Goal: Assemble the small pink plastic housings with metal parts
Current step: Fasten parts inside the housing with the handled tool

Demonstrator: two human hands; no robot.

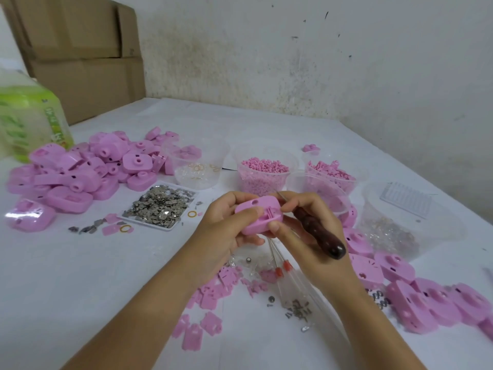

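A pink plastic housing (257,217) is held above the middle of the table, its open inner side facing me. My left hand (224,231) grips it from the left, thumb across its front. My right hand (306,231) touches the housing's right edge with thumb and fingertips and holds a tool with a dark wooden handle (320,236); its thin metal tip points up past the housing. A white tray of small metal parts (160,204) lies left of the hands.
A heap of pink housings (80,172) fills the left side and another (416,284) the right. Clear tubs hold rings (197,169), pink pellets (264,172) and pink clips (330,174). Small pink plates (208,292), screws and red-capped tubes (282,271) lie under my hands.
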